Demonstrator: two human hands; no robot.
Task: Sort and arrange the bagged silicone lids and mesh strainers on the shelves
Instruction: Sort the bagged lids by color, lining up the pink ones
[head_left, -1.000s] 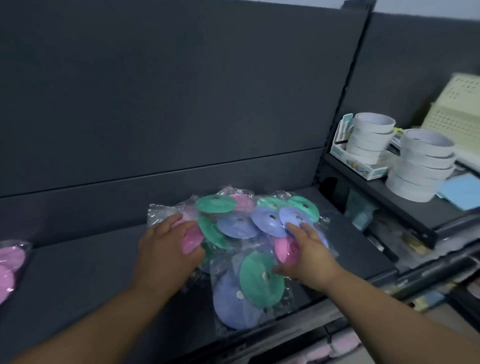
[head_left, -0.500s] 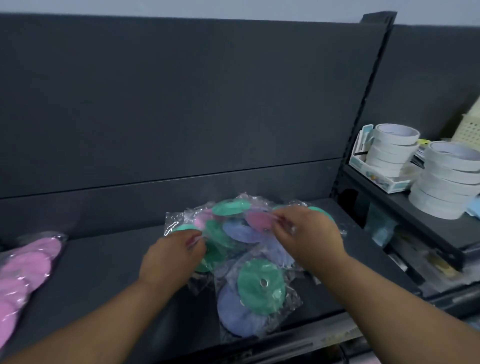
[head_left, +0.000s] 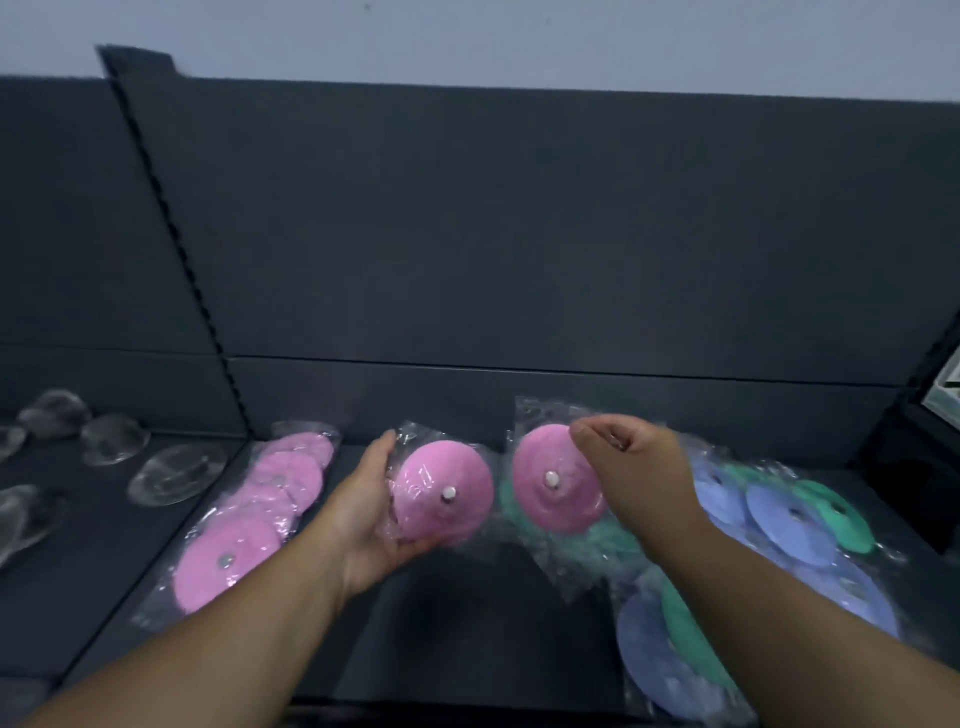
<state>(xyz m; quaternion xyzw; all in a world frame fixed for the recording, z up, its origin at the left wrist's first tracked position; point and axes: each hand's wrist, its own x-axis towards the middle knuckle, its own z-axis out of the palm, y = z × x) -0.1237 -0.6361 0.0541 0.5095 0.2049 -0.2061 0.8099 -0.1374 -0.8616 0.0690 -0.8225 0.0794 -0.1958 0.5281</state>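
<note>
Currently, left hand (head_left: 363, 512) cups a bagged pink lid (head_left: 441, 488) at 12 o'clock; right hand (head_left: 631, 467) pinches a second pink lid's bag (head_left: 558, 480) at 1 o'clock. Both look light, floppy and slippery; the bag edge seems the best hold.

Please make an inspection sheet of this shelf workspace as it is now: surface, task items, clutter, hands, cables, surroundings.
Surface: dark shelf, bare in the middle.
Job's things: pink bagged lids row at left; blue and green bagged lids pile at right; clear items far left, blurred, kind unclear.
Clutter: nothing seen.
Grippers: left hand cradles a pink bagged lid; right hand pinches the bag of another pink lid.
Cables: nothing seen.
Surroundings: dark back panel, pale wall above.
</note>
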